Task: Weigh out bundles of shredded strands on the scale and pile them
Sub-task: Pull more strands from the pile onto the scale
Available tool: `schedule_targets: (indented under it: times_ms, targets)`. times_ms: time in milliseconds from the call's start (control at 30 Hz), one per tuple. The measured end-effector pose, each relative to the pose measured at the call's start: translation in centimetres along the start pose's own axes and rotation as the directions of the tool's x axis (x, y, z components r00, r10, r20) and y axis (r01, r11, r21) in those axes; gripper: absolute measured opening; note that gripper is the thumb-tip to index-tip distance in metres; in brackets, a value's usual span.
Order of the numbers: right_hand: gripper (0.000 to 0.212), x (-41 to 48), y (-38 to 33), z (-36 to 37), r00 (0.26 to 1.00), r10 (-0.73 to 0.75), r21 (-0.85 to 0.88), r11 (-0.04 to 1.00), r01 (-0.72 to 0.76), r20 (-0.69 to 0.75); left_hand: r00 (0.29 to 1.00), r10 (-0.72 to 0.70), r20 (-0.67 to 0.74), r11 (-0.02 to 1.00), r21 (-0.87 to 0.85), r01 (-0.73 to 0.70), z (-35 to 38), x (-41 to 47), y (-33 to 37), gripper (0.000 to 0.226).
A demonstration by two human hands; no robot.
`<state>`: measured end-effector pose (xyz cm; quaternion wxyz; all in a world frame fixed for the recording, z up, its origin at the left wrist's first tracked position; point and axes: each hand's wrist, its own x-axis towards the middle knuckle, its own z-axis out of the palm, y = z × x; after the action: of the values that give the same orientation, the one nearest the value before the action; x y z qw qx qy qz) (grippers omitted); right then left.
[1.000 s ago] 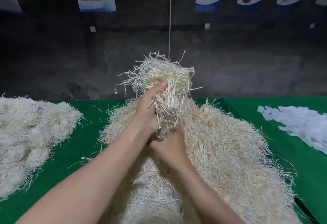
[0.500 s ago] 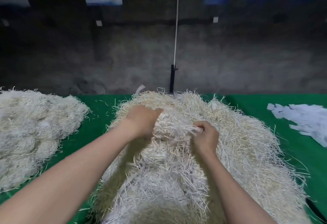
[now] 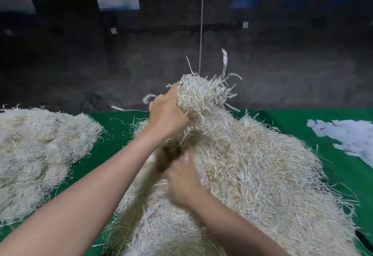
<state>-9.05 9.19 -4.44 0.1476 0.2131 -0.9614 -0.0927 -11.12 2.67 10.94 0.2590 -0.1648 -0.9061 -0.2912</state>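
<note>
Rising at the centre of the frame, a clump of pale cream shredded strands [image 3: 199,96] is gripped by the left hand [image 3: 167,116], fingers curled round it, just above the large heap of the same cream strands [image 3: 262,170] spread over the green cloth-covered table [image 3: 117,132]. The right hand [image 3: 181,181] is seen low on that heap, too blurred for its grip to be told. A second strand heap [image 3: 36,146] is set at the left edge, and white paper slips [image 3: 347,140] at the right.
</note>
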Motion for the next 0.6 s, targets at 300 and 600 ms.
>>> schedule_targets:
  times_ms: [300,600]
  targets:
    - [0.064,-4.7,9.7,6.8,0.88,0.363,0.255,0.859,-0.444,0.307,0.964,-0.247,0.102,0.964,0.128,0.233,-0.7,-2.5,-5.8,0.032]
    - [0.07,-1.9,6.8,-5.9,0.835,0.508,0.701,0.673,-0.234,-0.209,0.952,-0.222,0.212,0.956,-0.144,0.255,-1.1,-3.3,-3.3,0.032]
